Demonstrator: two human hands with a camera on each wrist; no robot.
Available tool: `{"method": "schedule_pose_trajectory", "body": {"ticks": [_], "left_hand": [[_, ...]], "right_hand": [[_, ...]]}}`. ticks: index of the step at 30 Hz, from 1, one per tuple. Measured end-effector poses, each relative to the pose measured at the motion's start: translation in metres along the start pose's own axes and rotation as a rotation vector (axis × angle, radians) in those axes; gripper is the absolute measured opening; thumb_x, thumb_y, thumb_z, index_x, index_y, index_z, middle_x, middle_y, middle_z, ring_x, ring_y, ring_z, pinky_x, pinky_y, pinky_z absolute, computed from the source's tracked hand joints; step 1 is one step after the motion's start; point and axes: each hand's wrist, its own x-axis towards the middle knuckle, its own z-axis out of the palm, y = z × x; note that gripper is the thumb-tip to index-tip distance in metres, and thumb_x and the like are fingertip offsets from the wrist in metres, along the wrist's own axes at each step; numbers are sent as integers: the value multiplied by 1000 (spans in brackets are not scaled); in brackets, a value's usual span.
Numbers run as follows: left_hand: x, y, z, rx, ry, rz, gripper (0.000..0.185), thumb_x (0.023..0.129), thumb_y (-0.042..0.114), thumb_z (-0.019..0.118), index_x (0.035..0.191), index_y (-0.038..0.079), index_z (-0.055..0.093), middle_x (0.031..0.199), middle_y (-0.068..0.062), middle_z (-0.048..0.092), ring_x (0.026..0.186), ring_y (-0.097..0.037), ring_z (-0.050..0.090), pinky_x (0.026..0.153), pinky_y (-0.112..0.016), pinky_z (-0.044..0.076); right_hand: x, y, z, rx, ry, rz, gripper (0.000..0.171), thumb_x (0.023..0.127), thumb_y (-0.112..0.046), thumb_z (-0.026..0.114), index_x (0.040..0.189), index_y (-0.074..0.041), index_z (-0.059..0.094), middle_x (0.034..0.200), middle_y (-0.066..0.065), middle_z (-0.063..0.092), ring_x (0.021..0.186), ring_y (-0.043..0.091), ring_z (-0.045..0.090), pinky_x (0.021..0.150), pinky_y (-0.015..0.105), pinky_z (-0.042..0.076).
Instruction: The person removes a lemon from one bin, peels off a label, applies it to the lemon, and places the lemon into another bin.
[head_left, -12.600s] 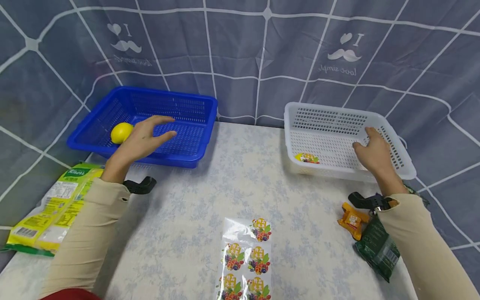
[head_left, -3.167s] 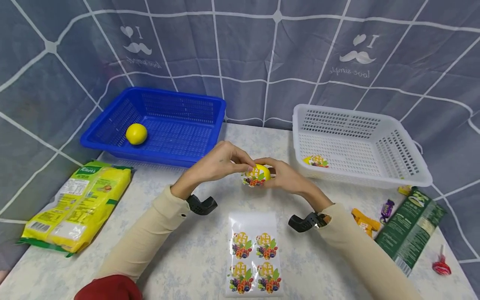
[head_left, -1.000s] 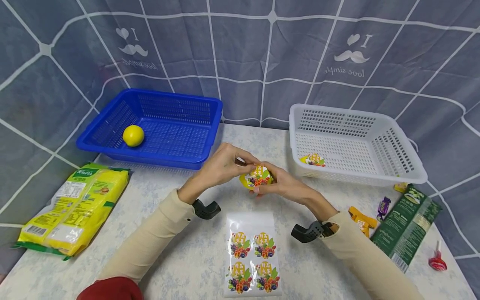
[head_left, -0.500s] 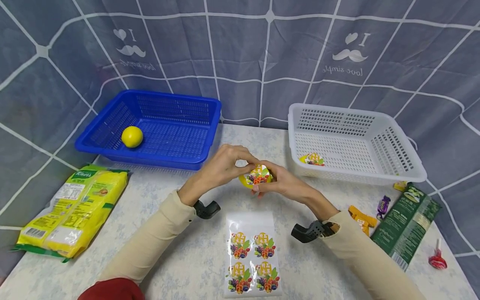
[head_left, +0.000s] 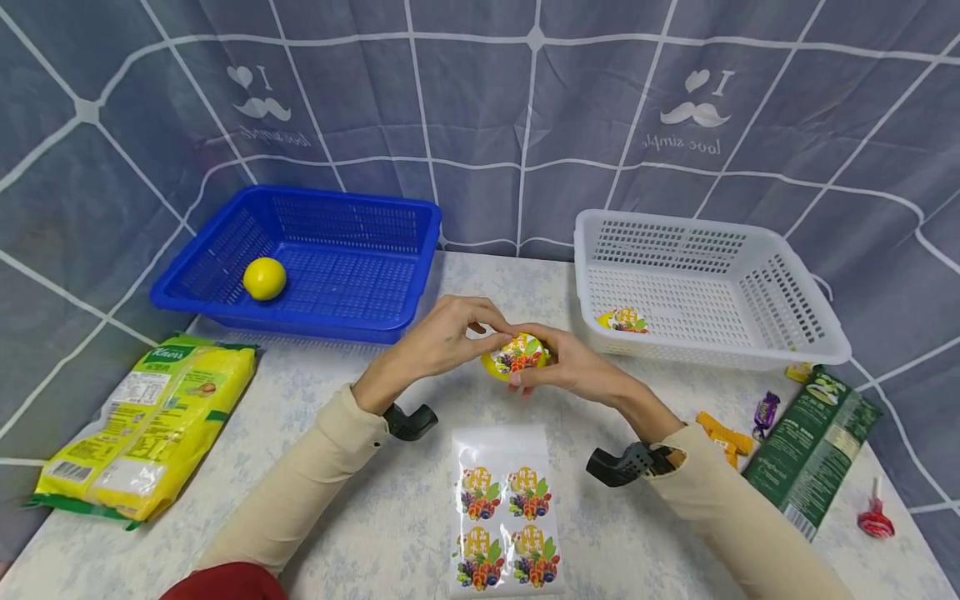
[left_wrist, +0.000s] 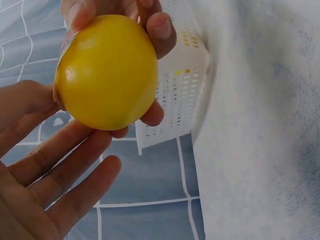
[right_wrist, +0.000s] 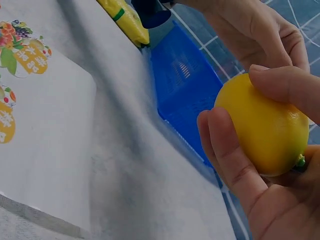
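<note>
Both hands (head_left: 517, 358) still grip the stickered lemon (head_left: 514, 360), barely shifted since a moment ago.

The yellow packet (head_left: 142, 425) at the near left of the tabletop (head_left: 360, 500) carries the brand "Knorr" on a green patch at its far end. The grey backdrop cloth (head_left: 480, 100) shows, twice and mirror-reversed, a heart, the letter "I", a moustache and the words "love simple". Print on the green packet (head_left: 813, 454) at the right is too small to read.
</note>
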Motion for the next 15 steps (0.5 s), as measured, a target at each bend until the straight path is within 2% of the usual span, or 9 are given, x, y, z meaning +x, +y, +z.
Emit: {"method": "schedule_pose_trajectory", "body": {"ticks": [4,7,9,11,15], "left_hand": [[1,2,2,-15,2,3,14,90,15,72,99,6,79,97,-2,73,90,-13,66,76,-34,56],[1,2,5,-58,-2,-11,21,89,18,74,105,4,77,104,-5,73,97,-16,67,79,-35,57],[1,3,7,-90,-6,-32,26,89,19,75,109,3,76,109,-7,72,101,-17,67,81,-35,57],[1,3,9,-110,-7,-47,30,89,19,75,113,2,74,114,-9,71,106,-19,66,82,-33,57],[2,4,9,-96,9,-51,37,87,19,77,120,3,71,121,-9,68,111,-20,64,80,-26,56]], "right_hand": [[0,-1,-2,8,12,-26,58,92,-10,69,144,-6,44,94,20,70,84,50,63,77,52,55],[-1,-2,-3,-3,27,-34,56,91,-10,70,142,-7,47,93,19,70,83,48,63,76,55,54],[-1,-3,-3,-20,47,-26,58,90,-10,72,142,-10,47,93,19,70,80,43,64,74,50,55],[-1,-4,-4,-30,65,-26,64,87,-8,75,144,-11,45,100,18,68,82,37,64,74,42,56],[1,-7,-3,-72,101,-39,74,83,-4,77,147,-9,41,112,16,62,88,28,64,74,32,56]]}}
